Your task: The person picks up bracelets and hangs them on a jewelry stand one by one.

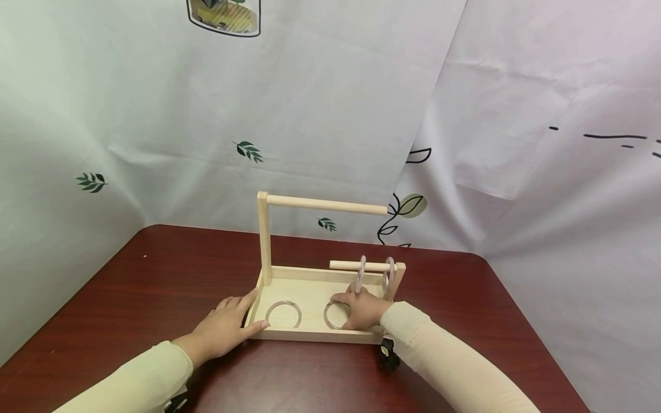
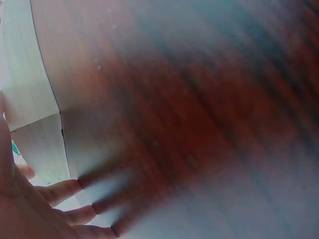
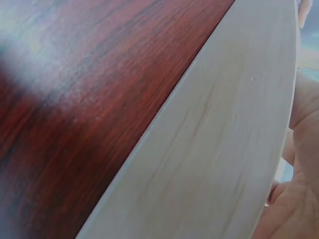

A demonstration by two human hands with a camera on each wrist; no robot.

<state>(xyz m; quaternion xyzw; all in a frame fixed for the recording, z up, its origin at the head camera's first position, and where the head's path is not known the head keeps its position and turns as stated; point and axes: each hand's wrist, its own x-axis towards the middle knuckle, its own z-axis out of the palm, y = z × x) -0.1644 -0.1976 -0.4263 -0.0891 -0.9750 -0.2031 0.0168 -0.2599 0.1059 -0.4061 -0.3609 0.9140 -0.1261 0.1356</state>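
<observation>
A shallow wooden tray (image 1: 320, 334) carries a tall post with a long bar (image 1: 325, 203) and a short post with a lower bar (image 1: 341, 265). My right hand (image 1: 365, 310) reaches into the tray's right side, thumb and fingers spread across a pale translucent ring (image 1: 326, 316) lying there and gripping its edge. Another such ring (image 1: 300, 315) lies flat to the left. From the lower bar hang a ring (image 1: 360, 275) over my right hand and more by the short post (image 1: 391, 269). My left hand (image 1: 224, 327) rests at the tray's front left corner, fingers extended, thumb over the front rim.
The tray stands on a dark red wooden table (image 1: 196, 269). White cloth (image 1: 320, 103) printed with leaves hangs behind the table and along its sides. The long upper bar's free end points right, above the lower bar.
</observation>
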